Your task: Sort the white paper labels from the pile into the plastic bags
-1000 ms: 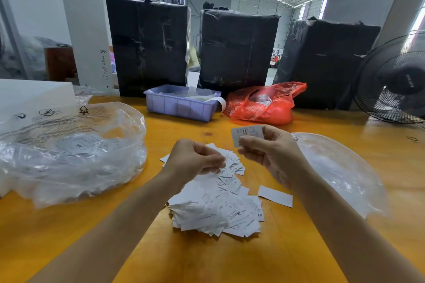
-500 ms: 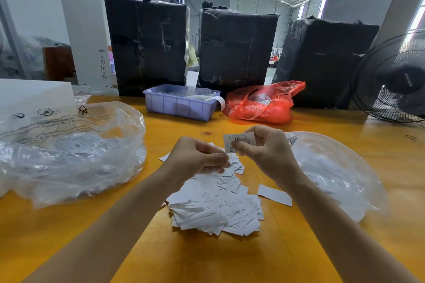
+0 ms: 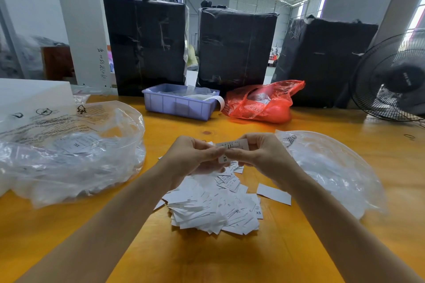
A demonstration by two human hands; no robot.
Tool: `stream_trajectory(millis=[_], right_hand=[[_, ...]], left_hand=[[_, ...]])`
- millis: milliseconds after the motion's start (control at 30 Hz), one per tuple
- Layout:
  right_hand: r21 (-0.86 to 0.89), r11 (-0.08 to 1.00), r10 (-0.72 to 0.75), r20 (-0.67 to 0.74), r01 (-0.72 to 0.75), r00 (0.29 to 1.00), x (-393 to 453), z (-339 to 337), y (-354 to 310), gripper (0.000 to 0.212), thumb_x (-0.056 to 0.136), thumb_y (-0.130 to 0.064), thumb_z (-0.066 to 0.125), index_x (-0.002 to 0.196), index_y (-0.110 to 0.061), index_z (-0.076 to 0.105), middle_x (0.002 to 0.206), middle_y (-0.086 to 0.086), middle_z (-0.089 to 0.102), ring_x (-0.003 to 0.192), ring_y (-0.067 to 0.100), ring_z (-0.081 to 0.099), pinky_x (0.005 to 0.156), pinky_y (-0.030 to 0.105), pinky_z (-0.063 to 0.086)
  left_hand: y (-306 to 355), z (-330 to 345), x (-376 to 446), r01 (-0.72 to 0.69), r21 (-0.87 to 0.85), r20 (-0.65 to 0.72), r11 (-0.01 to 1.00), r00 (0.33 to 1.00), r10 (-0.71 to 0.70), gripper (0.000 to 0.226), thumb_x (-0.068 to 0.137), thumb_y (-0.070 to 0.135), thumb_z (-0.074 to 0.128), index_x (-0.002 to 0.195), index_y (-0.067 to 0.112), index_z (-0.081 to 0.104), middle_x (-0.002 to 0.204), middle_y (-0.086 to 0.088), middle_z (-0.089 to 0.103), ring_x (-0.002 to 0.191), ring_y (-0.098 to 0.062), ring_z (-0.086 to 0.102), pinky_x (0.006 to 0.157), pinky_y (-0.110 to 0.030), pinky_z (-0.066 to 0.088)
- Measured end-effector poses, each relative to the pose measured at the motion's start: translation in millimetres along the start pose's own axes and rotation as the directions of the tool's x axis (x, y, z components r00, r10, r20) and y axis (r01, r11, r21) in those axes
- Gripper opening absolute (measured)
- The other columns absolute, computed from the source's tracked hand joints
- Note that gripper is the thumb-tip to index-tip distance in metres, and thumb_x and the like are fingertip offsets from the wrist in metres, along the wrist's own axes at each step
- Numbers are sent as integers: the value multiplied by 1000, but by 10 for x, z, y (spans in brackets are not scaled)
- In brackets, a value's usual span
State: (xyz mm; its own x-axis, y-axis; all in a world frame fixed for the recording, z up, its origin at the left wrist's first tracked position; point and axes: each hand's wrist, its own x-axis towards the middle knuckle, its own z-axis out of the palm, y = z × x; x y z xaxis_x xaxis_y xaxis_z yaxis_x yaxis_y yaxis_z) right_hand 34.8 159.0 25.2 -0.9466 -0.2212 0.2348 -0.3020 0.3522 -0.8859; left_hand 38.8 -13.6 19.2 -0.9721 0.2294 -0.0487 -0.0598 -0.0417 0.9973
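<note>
Above the pile (image 3: pixel 213 204), w/ both hands together, the left hand (image 3: pixel 190 156) & right hand (image 3: pixel 264 156) are pinching one XS label (image 3: pixel 232 148), and the person is best reading its size before picking a bag (image 3: pixel 69 151).

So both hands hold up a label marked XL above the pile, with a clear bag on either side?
Not quite: the head view shows the held label reads XS, not XL. Both the left hand and right hand do hold it above the pile.
</note>
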Motion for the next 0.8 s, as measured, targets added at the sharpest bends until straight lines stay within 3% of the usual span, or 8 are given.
stream_trajectory(millis=[67, 167, 267, 367, 467, 533, 700, 800], right_hand=[[-47, 998, 40, 58, -37, 998, -8, 10, -10, 10, 89, -14, 63, 91, -6, 68, 68, 3, 61, 57, 7, 53, 57, 21, 46], [-131, 987, 117, 165, -96, 979, -23, 14, -24, 19, 98, -16, 47, 101, -14, 66, 66, 2, 53, 57, 6, 48, 57, 20, 43], [-172, 979, 151, 237, -112, 960, -33, 8, -42, 23, 99, -16, 44, 112, -13, 63, 72, 3, 51, 63, 9, 48, 60, 20, 46], [-72, 994, 91, 109, -83, 990, -14, 36, -16, 32, 92, -9, 58, 124, -12, 57, 76, 3, 56, 60, 9, 52, 57, 18, 49], [29, 1000, 11, -93, -9, 996, -4, 30, 14, 26, 82, -5, 70, 107, -5, 64, 71, 7, 65, 52, 8, 55, 55, 19, 50], [24, 999, -23, -114, 26, 993, 3, 16, 34, 12, 83, -3, 68, 95, -1, 69, 67, 5, 66, 50, 7, 54, 52, 16, 49], [-117, 993, -16, 22, 19, 1000, 3, 55, 57, 13, 89, -13, 62, 93, -12, 74, 55, -10, 62, 48, 1, 48, 50, 13, 44], [-130, 991, 18, 147, 1, 989, -21, 90, 19, 13, 88, -34, 57, 87, -36, 71, 60, -14, 65, 58, 8, 53, 59, 21, 48]], left_hand=[[-13, 11, 13, 1, 31, 6, 1000, 1000, -1, 22, 77, 21, 68, 85, 0, 71, 79, -17, 73, 64, -21, 72, 56, -22, 57], [-30, 33, 38, 8, 17, -12, 1000, 1000, -8, 31, 78, 27, 66, 83, -3, 70, 78, -20, 72, 64, -24, 71, 57, -24, 58], [-50, 45, 42, 16, 25, -14, 1000, 1000, -16, 37, 81, 31, 63, 86, -5, 69, 79, -21, 72, 64, -26, 71, 53, -23, 56], [-63, 53, 38, 49, 10, 31, 999, 998, -49, 41, 85, 32, 59, 94, -7, 67, 82, -23, 72, 69, -28, 72, 55, -24, 57], [-56, 42, 34, 85, 15, 42, 996, 995, -86, 39, 89, 33, 56, 95, -4, 67, 82, -20, 73, 67, -24, 72, 52, -23, 55], [-66, 27, 47, 82, 77, 50, 994, 995, -86, 37, 92, 36, 53, 92, 2, 69, 83, -16, 74, 71, -22, 73, 59, -25, 57], [-104, 34, 71, 77, 174, -10, 982, 997, -76, 38, 92, 41, 53, 96, 7, 70, 90, -12, 74, 80, -23, 72, 67, -26, 56], [-124, 61, 80, 86, 152, -76, 985, 994, -75, 38, 91, 41, 55, 96, 6, 71, 86, -12, 71, 82, -25, 69, 70, -31, 58]])
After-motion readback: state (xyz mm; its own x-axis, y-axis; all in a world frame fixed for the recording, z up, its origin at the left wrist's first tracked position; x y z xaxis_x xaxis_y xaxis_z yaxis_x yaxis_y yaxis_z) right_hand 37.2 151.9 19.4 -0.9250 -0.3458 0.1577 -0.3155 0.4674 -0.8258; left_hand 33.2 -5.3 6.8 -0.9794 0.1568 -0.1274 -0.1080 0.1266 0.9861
